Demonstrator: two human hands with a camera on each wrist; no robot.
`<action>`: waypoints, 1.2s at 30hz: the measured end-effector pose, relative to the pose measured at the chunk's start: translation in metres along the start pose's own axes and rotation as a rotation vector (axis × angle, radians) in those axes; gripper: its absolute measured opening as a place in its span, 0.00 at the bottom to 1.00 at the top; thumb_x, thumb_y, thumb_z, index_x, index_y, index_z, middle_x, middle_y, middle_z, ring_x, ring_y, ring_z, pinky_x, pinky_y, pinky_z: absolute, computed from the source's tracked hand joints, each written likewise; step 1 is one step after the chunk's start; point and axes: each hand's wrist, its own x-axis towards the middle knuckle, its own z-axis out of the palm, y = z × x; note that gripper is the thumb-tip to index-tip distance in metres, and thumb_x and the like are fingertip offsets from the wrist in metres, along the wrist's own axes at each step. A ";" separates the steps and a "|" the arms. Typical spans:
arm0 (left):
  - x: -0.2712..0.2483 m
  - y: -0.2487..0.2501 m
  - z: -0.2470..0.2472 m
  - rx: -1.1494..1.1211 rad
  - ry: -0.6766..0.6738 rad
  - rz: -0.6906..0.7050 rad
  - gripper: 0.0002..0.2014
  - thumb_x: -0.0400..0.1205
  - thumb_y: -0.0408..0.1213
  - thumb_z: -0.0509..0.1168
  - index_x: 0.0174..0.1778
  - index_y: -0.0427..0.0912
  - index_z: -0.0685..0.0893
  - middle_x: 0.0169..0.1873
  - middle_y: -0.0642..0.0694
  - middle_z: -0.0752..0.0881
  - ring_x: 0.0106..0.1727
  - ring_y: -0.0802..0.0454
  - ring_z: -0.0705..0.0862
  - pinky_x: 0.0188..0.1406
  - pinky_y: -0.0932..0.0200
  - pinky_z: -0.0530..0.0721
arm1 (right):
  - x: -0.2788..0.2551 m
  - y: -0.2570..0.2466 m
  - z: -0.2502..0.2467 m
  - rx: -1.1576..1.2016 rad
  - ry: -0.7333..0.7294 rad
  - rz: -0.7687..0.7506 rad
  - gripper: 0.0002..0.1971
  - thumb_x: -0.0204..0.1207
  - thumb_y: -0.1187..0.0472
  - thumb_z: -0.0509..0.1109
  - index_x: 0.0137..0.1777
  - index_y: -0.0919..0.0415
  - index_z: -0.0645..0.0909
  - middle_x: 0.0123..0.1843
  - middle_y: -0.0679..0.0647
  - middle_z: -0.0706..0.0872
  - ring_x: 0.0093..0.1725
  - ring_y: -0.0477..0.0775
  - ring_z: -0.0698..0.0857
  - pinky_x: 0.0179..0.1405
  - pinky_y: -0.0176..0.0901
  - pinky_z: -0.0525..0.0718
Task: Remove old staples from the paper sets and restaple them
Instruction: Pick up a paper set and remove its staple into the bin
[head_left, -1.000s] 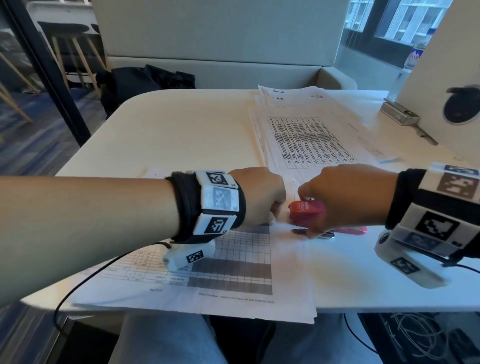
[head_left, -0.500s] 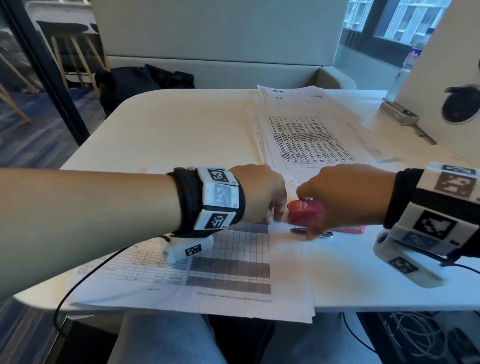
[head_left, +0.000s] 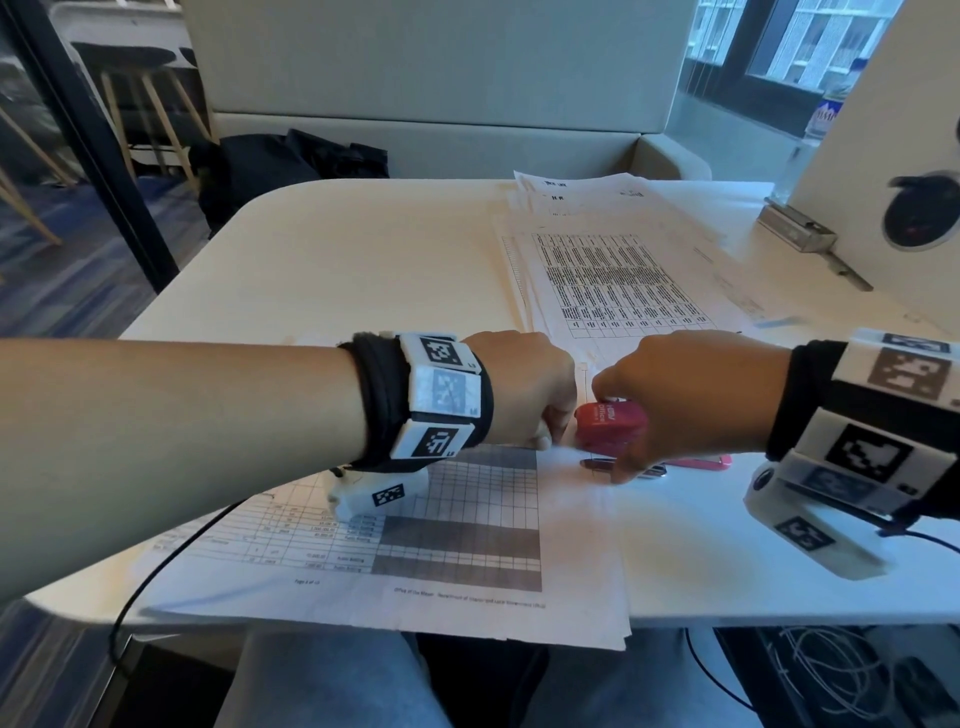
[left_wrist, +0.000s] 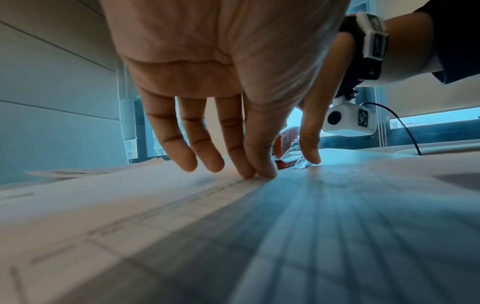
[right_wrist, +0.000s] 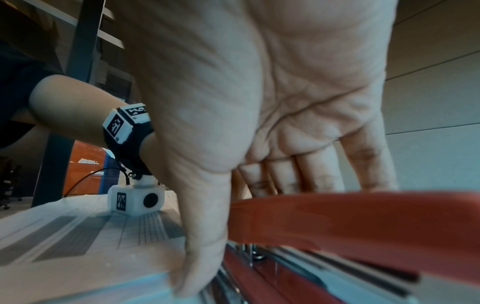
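With the red stapler (head_left: 610, 423) set at the corner of the near paper set (head_left: 415, 545), the restapling step appears to be in hand.

Left hand (head_left: 519, 395) presses the sheets flat on the table (head_left: 337, 270), fingers extended, fingertips (left_wrist: 262, 170) on the paper just beside the stapler. Right hand (head_left: 691, 395) covers the stapler top, fingers curled over it, thumb (right_wrist: 197, 265) down at the paper edge. The stapler arm stands raised off its base in the right wrist view, so the staple is judged not yet driven. A further paper stack (head_left: 613, 280) lies farther back; whether those sets are finished cannot be determined. The staple point itself is hidden by both hands, and no removed staples can be made out.
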 end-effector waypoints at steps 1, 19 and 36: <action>0.000 0.000 0.000 0.010 0.001 0.006 0.04 0.77 0.39 0.71 0.46 0.50 0.89 0.34 0.58 0.83 0.39 0.57 0.80 0.38 0.63 0.73 | 0.000 0.000 0.000 -0.002 0.000 0.000 0.28 0.62 0.25 0.69 0.45 0.49 0.75 0.31 0.46 0.74 0.28 0.42 0.68 0.24 0.40 0.62; 0.005 -0.002 -0.003 0.047 -0.071 0.049 0.05 0.78 0.38 0.69 0.43 0.53 0.80 0.32 0.58 0.78 0.35 0.61 0.75 0.31 0.65 0.68 | 0.003 0.001 0.002 0.023 -0.021 -0.008 0.29 0.62 0.27 0.71 0.53 0.47 0.79 0.33 0.44 0.74 0.31 0.45 0.72 0.28 0.40 0.68; -0.004 0.000 -0.002 -0.180 -0.017 0.001 0.03 0.73 0.30 0.69 0.37 0.43 0.86 0.35 0.51 0.87 0.35 0.59 0.80 0.37 0.64 0.80 | 0.002 0.001 -0.001 0.017 -0.047 -0.004 0.27 0.62 0.27 0.71 0.47 0.48 0.75 0.32 0.45 0.73 0.30 0.44 0.70 0.25 0.40 0.63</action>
